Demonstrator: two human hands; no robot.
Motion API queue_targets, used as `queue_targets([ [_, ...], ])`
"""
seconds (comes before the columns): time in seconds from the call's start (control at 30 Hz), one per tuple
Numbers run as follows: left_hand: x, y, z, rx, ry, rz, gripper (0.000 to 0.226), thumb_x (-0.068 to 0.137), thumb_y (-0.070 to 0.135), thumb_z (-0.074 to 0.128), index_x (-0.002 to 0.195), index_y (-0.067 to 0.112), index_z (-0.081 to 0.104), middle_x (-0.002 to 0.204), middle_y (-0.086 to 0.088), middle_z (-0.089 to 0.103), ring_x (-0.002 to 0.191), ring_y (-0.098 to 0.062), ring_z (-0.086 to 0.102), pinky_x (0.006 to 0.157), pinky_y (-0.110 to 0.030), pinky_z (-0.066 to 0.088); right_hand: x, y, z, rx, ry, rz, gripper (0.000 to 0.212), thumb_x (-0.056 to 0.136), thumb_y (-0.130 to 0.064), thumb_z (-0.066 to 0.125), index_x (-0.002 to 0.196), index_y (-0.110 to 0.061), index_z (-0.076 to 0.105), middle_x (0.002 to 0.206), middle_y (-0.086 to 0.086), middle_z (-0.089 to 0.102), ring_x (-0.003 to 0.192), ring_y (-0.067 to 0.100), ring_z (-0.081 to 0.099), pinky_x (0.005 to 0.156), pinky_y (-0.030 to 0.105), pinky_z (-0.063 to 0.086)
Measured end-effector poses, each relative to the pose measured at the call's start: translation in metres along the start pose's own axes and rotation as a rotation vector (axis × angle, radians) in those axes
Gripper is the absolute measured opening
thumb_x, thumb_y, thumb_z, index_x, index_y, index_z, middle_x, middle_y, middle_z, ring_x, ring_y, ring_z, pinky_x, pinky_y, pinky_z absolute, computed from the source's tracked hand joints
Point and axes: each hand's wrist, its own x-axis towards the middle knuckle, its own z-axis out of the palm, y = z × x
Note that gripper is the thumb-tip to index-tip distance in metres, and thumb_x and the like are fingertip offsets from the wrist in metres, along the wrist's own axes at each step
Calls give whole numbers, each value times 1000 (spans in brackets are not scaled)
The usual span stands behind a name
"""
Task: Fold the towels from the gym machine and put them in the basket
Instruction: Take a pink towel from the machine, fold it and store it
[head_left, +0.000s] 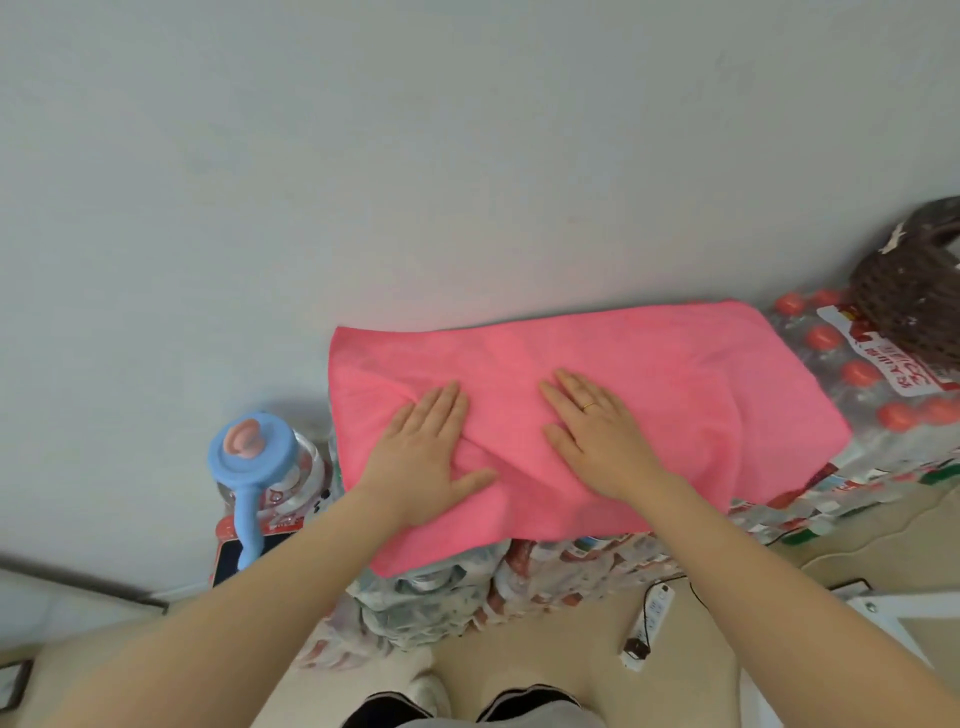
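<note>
The wicker basket (917, 291) at far right is cut off by the picture's edge — its inside cannot be seen. The pink towel (649, 395) hides most of the stacked bottle packs (519, 582) beneath it. Label print (893, 364) on the right pack is too blurred to read.

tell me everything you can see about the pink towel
The pink towel is a soft, fleecy-looking cloth of plain colour, spread out roughly rectangular on top of stacked packs of bottled water against the wall. Its near edge hangs over the front of the packs. Creases gather between the hands. The left hand and right hand both press flat on it, fingers straight.
</note>
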Motion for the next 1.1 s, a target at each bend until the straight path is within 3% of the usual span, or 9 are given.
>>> queue_targets([
  [0.23, -4, -1, -11, 39, -53, -64, 110, 53, 76, 6, 147, 19, -7, 155, 0, -12, 145, -16, -5, 117, -33, -3, -42, 81, -9, -75, -33, 167, 89, 73, -61, -9, 149, -17, 7, 157, 9, 10, 144, 20, 10, 116, 35, -1],
  [0.3, 0, 24, -19, 45, -60, -144, 110, 53, 73, -2, 148, 18, -6, 157, -4, -8, 145, -17, -5, 117, -36, -2, -46, 80, -11, -35, -5, 142, 69, 90, -54, 10, 148, -17, 14, 157, 8, 8, 145, 20, 7, 116, 37, -3],
  [0.43, 15, 110, -25, -28, 81, -24, 101, 63, 69, -7, 149, 16, 4, 157, -5, -1, 145, -18, -1, 116, -35, -2, -66, 93, -15, 118, 335, 33, 51, 90, -34, 26, 124, -8, 55, 143, 16, 42, 131, 29, 39, 110, 49, 23],
  [0.53, 33, 174, -17, -46, 80, 184, 90, 73, 66, -2, 149, 18, 3, 158, -3, -4, 145, -16, -3, 116, -31, -4, -92, 128, -14, 262, 603, 204, 33, 91, -20, 38, 111, -5, 60, 125, 15, 54, 115, 29, 46, 99, 44, 38],
  [0.73, 62, 247, 8, 2, 38, 326, 65, 96, 47, 29, 148, 23, 0, 157, -3, -8, 145, -18, -5, 116, -31, -5, -131, 213, 21, 900, 394, 782, 22, 92, -17, 52, 105, 1, 55, 99, 10, 57, 87, 26, 56, 81, 39, 50],
  [0.83, 67, 253, 20, 34, 7, 291, 64, 96, 47, 31, 148, 28, -3, 157, -4, -12, 145, -20, 2, 116, -33, -2, -131, 219, 28, 1245, 175, 913, 41, 94, -28, 51, 126, -5, 46, 109, 6, 52, 111, 28, 52, 89, 36, 41],
  [0.9, 67, 253, 25, 50, 16, 272, 66, 96, 45, 34, 147, 29, -4, 156, -4, -13, 145, -21, 9, 117, -34, 1, -126, 215, 29, 1459, 115, 956, 48, 94, -30, 50, 136, -9, 37, 116, 7, 49, 110, 22, 49, 97, 36, 39],
  [1.0, 65, 255, 27, 55, 2, 239, 68, 95, 44, 35, 147, 30, -7, 156, -3, -16, 144, -21, 10, 117, -35, 1, -115, 210, 25, 1829, 159, 1013, 42, 96, -20, 48, 136, -7, 39, 125, 11, 54, 107, 20, 52, 99, 31, 41],
  [1.1, 65, 259, 24, 74, -9, 222, 68, 95, 45, 34, 146, 31, -8, 155, -2, -18, 144, -20, 10, 117, -35, 1, -111, 208, 17, 2084, 248, 1040, 24, 95, -12, 50, 117, -4, 53, 109, 8, 60, 112, 20, 53, 100, 29, 42],
])
